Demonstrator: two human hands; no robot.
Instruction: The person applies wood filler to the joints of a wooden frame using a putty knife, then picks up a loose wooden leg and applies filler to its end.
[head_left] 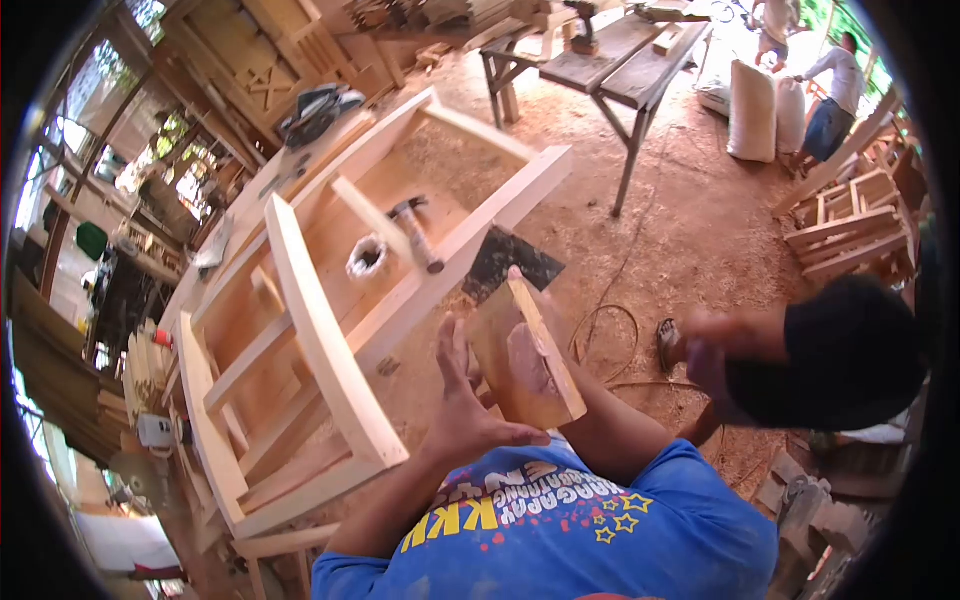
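Observation:
My left hand (475, 405) is raised with its fingers spread, its thumb by the lower end of a small wooden board (505, 365). A pinkish patch (530, 358) shows on the board's face. My right hand (515, 273) is mostly hidden behind the board; a fingertip shows at its top, over a dark, speckled flat sheet (500, 258). The board appears held by that hand. Beyond them lies a large pale wooden frame (325, 330) with crosspieces. A hammer (414, 232) and a white roll (367, 257) lie on it.
A person in dark clothing (825, 355) bends close by on the right. A wooden table (625, 60) bearing a drill (585, 30) stands beyond the frame. Sacks (752, 110) and two people are at the back right. A cable (635, 335) crosses the floor near stacked wood (855, 230).

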